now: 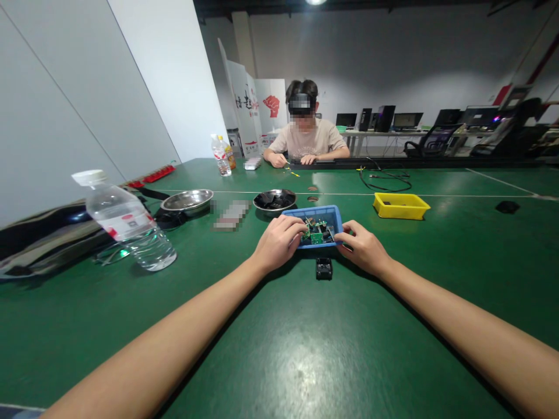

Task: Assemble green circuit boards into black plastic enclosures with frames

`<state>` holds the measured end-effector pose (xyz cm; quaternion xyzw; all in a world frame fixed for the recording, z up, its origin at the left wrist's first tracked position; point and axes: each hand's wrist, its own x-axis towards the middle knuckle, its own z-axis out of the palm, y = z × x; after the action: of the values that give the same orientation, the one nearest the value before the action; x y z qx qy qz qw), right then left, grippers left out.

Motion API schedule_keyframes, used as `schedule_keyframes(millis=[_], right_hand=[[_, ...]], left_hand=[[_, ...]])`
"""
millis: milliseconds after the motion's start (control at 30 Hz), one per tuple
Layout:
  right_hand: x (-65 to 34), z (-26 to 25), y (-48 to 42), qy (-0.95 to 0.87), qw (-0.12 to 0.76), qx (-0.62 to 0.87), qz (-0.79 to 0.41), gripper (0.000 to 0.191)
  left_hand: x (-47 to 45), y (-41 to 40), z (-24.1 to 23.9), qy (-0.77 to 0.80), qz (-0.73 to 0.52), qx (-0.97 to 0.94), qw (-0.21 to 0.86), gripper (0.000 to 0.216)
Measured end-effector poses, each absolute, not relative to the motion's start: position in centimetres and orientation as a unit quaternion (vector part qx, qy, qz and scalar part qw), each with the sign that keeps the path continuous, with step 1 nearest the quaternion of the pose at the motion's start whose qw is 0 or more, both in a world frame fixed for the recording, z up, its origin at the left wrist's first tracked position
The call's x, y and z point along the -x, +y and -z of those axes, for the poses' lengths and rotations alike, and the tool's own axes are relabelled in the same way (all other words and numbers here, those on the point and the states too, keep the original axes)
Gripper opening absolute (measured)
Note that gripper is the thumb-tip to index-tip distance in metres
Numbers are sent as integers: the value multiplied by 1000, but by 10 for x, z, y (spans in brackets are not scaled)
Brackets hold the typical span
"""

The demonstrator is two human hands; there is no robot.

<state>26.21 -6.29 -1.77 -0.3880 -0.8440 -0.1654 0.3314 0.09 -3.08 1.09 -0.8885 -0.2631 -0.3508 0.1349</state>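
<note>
A small blue tray point(332, 214) with several green circuit boards point(316, 237) in it sits on the green table point(288, 349). My left hand point(278, 241) curls over the tray's near left corner, fingertips on a board. My right hand point(363, 247) grips the tray's near right edge, fingers closed. A small black part point(324, 268) lies on the table just in front of the tray, between my wrists.
A clear water bottle point(126, 224) stands at the left beside a dark bag point(39, 238). Two metal bowls point(187, 201) point(275, 200) and a yellow tray point(400, 205) lie behind. A person sits at the far side, with bottles point(222, 156) and cables point(384, 177) nearby.
</note>
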Motion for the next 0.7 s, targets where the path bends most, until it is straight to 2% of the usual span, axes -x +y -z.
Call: schedule_keyframes(millis=[300, 700], right_hand=[[-263, 17, -63, -841, 337, 379, 188, 13], [-263, 17, -63, -843, 337, 379, 182, 12]], left_hand=[[-1, -29, -11, -319, 514, 795, 49, 3], [2, -28, -13, -384, 576, 718, -72, 18]])
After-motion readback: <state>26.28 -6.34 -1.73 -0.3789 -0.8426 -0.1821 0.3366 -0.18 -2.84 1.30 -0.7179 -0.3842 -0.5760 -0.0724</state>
